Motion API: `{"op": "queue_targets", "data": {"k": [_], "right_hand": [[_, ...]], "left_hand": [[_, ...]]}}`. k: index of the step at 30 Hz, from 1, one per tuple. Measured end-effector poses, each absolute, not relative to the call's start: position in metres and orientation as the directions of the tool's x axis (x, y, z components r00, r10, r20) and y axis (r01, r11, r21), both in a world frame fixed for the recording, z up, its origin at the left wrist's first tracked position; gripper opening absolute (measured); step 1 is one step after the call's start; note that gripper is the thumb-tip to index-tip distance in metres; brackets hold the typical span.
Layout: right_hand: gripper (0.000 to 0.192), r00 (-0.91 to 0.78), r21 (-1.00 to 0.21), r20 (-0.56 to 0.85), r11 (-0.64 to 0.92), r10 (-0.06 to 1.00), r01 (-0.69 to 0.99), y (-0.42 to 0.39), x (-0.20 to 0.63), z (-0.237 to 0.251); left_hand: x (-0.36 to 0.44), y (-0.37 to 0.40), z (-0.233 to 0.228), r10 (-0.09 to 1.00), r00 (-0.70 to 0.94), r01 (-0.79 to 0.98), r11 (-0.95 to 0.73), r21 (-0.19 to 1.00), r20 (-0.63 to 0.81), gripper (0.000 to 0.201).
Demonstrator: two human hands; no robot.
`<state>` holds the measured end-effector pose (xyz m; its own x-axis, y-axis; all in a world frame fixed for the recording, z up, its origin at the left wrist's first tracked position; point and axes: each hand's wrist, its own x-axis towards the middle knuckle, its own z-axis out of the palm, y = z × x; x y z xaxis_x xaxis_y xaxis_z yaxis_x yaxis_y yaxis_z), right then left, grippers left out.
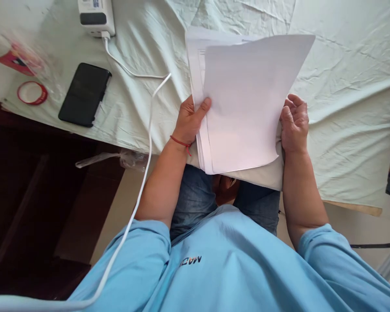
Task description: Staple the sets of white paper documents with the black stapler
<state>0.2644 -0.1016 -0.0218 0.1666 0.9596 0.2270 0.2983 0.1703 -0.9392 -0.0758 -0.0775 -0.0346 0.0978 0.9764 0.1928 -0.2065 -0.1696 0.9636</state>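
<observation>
Head view, stack of paper (243, 108): a sheaf of white sheets lies at the near edge of the tabletop (344, 143), which is covered in a pale, creased cloth; the top sheet is skewed against the ones below, whose edges fan out on the left and at the far end.
Head view, left hand (190, 119): closed on the left edge of the stack, thumb laid across the top sheet, fingers tucked beneath; a red string sits on the wrist.
Head view, right hand (294, 123): curled against the right edge of the stack, fingers bent inward toward the sheets; whether it pinches them or only presses from the side cannot be told.
Head view, position: the stack sits between the two hands, touching both, and its near end overhangs the tabletop edge above the person's lap.
Head view, doing it well: judging by the fanned edges, squaring would go best with both hands pressing evenly inward and a loose hold so the sheets can slide.
Head view, surroundings: a black phone (84, 94) lies well left of the stack, a red ring (32, 92) beyond it, a white charger (95, 16) at the far edge with a white cable (149, 130) trailing toward the person.
</observation>
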Motion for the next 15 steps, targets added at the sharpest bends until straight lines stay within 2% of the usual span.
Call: {"op": "queue_targets", "data": {"k": [4,10,13,15], "right_hand": [[0.072,0.171,-0.985,0.118,0.094,0.978,0.143,-0.110,0.260,-0.012],[0.070,0.109,-0.997,-0.065,-0.062,0.992,-0.037,-0.151,0.240,0.022],[0.077,0.084,-0.971,-0.133,-0.113,0.988,-0.210,-0.181,0.220,0.034],[0.082,0.148,-0.930,-0.117,-0.056,0.982,-0.364,-0.202,0.204,0.036]], "left_hand": [[-0.075,-0.074,-0.036,0.981,0.050,-0.242,-0.169,0.955,0.186,0.072],[-0.072,-0.071,-0.036,0.982,-0.001,-0.306,-0.178,0.935,0.187,0.075],[-0.073,-0.069,-0.035,0.987,-0.020,-0.339,-0.159,0.927,0.162,0.079],[-0.073,-0.068,-0.033,0.988,-0.047,-0.355,-0.157,0.921,0.150,0.081]]}}
